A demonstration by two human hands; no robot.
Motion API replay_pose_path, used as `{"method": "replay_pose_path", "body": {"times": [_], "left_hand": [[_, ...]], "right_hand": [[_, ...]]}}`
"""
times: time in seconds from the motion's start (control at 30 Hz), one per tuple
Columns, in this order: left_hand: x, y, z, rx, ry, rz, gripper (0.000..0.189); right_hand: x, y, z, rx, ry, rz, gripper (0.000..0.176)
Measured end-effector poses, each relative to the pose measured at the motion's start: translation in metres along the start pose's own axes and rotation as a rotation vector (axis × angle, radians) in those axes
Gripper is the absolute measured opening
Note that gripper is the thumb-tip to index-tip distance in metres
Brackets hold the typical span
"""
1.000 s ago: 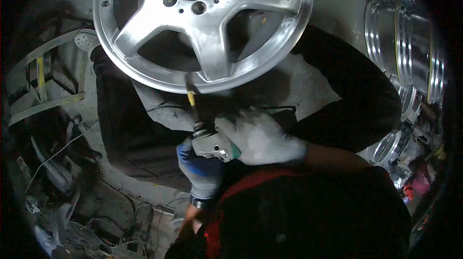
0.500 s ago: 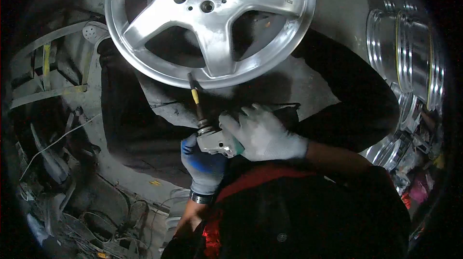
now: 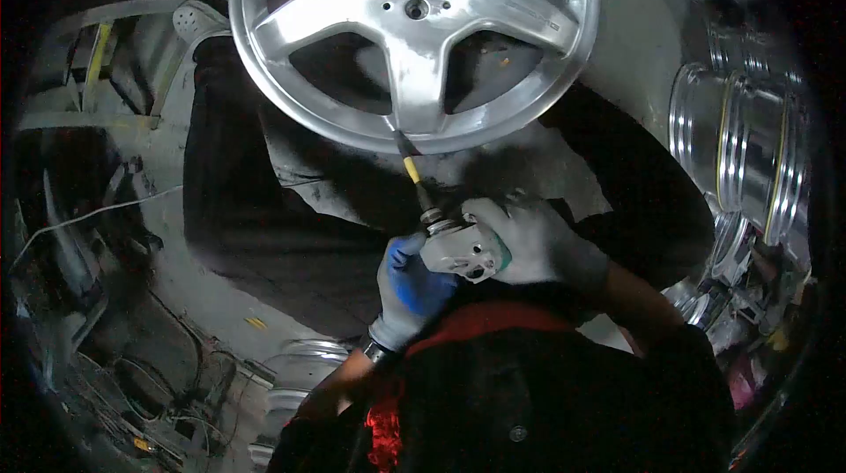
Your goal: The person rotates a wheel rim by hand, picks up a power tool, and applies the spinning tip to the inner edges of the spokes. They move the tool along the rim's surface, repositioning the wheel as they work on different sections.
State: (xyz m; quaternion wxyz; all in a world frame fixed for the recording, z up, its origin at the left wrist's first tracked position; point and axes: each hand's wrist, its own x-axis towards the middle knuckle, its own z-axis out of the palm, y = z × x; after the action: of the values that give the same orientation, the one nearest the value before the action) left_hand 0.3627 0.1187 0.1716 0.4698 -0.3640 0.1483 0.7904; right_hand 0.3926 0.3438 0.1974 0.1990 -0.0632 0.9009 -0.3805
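Note:
Both of my gloved hands are closed around an angle grinder (image 3: 458,253) in front of my lap. A long shaft (image 3: 412,170) with a yellow band sticks out of its head, and its dark tip overlaps the rim of a silver alloy wheel (image 3: 414,59), just left of the lowest spoke's foot. My left hand (image 3: 412,283), in a blue-palmed glove, grips the head from the left. On the right, my right hand (image 3: 548,244) wraps the grinder's body in a grey-white glove, hiding most of it.
My dark-trousered legs (image 3: 256,244) are bent on both sides below the wheel. Several polished rims (image 3: 736,142) are stacked at the right. A metal frame (image 3: 97,67) and tangled cables (image 3: 176,385) lie at the left. Another rim (image 3: 304,376) lies by my left forearm.
The view has shifted, so the wheel and hands appear farther right. Along the wheel's rim, the tool's tip has moved right, closer to the lowest spoke. Both hands keep their grip.

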Motion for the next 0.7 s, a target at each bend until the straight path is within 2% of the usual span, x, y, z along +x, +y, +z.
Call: {"method": "replay_pose_path", "body": {"times": [0.1, 0.2, 0.3, 0.43, 0.53, 0.63, 0.7], "left_hand": [[0.000, 0.003, 0.006, -0.014, -0.004, 0.032, 0.053], [0.002, 0.010, -0.005, -0.057, -0.085, 0.064, 0.050], [0.000, 0.008, -0.002, -0.048, -0.009, 0.021, 0.047], [-0.003, 0.007, 0.004, -0.062, -0.029, -0.012, 0.047], [-0.012, 0.020, 0.003, -0.092, -0.051, 0.010, 0.047], [-0.021, 0.038, 0.001, -0.039, 0.021, 0.069, 0.047], [-0.025, 0.046, 0.005, -0.096, -0.049, 0.092, 0.048]], "right_hand": [[0.006, -0.001, -0.004, 0.019, -0.040, -0.006, 0.069], [0.014, 0.000, 0.003, 0.022, 0.025, -0.057, 0.070], [0.011, -0.003, -0.004, 0.017, 0.012, -0.056, 0.071], [0.003, -0.008, 0.000, -0.046, 0.004, 0.001, 0.072], [0.011, -0.014, 0.018, -0.134, -0.014, 0.027, 0.072], [0.027, -0.026, 0.030, -0.096, 0.078, -0.044, 0.071], [0.036, -0.033, 0.030, -0.153, 0.057, -0.028, 0.069]]}}
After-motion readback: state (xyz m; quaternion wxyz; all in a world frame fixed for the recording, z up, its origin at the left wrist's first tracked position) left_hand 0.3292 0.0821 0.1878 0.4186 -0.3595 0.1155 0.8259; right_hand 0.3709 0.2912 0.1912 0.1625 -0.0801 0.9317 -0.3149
